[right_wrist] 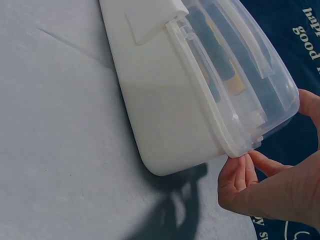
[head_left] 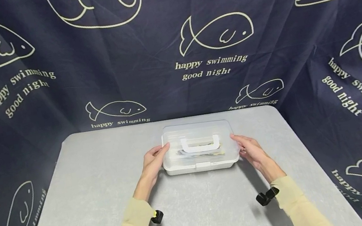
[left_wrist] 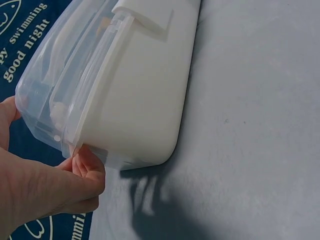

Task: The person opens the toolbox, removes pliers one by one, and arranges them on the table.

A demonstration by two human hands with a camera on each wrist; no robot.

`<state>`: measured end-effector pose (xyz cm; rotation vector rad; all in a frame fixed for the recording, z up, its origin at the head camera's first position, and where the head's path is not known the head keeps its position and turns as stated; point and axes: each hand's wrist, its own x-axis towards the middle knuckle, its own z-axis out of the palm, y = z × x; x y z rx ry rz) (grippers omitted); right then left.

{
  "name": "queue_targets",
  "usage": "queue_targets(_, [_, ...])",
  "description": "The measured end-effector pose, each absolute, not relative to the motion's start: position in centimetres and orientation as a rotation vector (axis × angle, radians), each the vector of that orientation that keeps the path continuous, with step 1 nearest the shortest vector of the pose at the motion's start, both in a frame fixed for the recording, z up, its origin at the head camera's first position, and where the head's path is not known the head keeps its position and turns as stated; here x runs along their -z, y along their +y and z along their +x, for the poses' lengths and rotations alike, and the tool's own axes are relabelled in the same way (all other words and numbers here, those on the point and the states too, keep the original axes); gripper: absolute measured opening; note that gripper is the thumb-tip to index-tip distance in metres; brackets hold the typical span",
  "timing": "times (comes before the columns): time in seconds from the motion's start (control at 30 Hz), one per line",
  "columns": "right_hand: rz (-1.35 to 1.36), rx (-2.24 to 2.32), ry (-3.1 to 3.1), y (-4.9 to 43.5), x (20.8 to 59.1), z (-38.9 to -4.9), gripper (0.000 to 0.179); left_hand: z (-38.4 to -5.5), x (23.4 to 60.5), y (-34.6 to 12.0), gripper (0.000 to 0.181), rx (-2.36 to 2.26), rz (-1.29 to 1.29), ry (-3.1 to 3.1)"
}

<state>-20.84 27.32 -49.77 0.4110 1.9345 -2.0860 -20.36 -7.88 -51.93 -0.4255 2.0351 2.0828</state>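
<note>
Hands: apart, one at each end of the white box [head_left: 183,170]; the left hand [head_left: 151,164] pinches its left end, thumb on the clear lid [head_left: 198,129], fingers under the rim [left_wrist: 95,105]; the right hand [head_left: 251,150] pinches the right end likewise
Box: at the far middle of the grey table [head_left: 103,162]; lid on, handle [head_left: 201,148] on top, latch [head_left: 203,165] on the near side
Contents: blurred through the lid
Backdrop: dark blue cloth [head_left: 149,54] with pale fish, beyond the table's far edge
</note>
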Motion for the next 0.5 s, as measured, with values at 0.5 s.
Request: queue_targets(0.5, [0.361, 2.022, 1.970, 26.1, 49.8, -19.7, 0.061, -18.9, 52.1, -9.4, 0.087, -2.055, -0.411, 2.068])
